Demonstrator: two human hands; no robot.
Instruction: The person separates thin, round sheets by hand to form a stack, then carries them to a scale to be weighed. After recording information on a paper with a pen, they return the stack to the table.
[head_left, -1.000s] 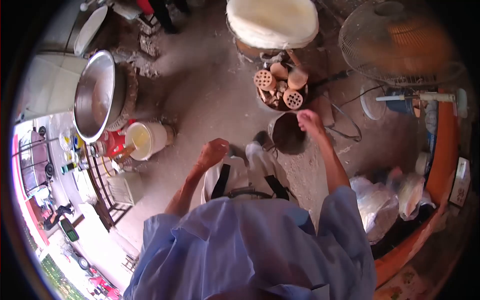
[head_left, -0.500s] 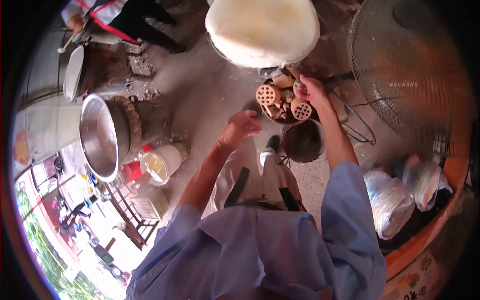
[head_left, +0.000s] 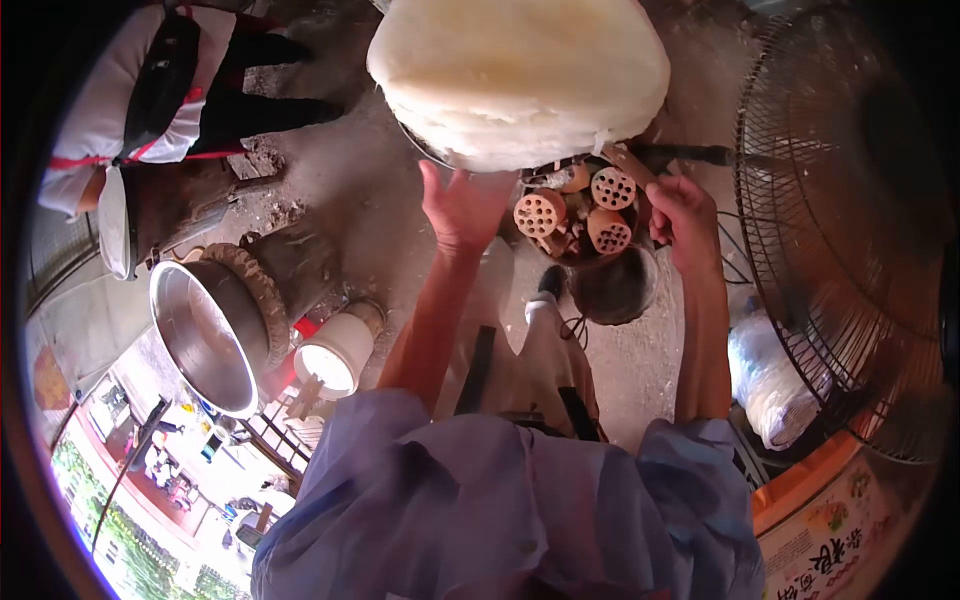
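A thick pile of pale, round, flat sheets (head_left: 520,70) fills the top middle, resting on something with a dark rim. My left hand (head_left: 468,208) is at the near-left edge of the pile, thumb and fingers apart; its fingertips reach the underside of the edge and are partly hidden. My right hand (head_left: 682,215) is closed around a flat wooden stick (head_left: 628,163), whose far end points at the pile's near-right edge. Below the pile, between my hands, a round stove or pan (head_left: 575,260) holds several perforated briquettes (head_left: 540,214).
A large wire-caged fan (head_left: 840,230) stands at the right. Beneath the briquettes is a dark bucket (head_left: 612,285). Leftward are a wide metal basin (head_left: 205,335) and a white bucket (head_left: 335,355). Another person (head_left: 150,90) stands upper left. Plastic bags (head_left: 775,380) lie lower right.
My left hand has moved up to the edge of the pile. My right hand, still on the wooden stick, has shifted right. The pile appears larger and closer, and the other person has moved.
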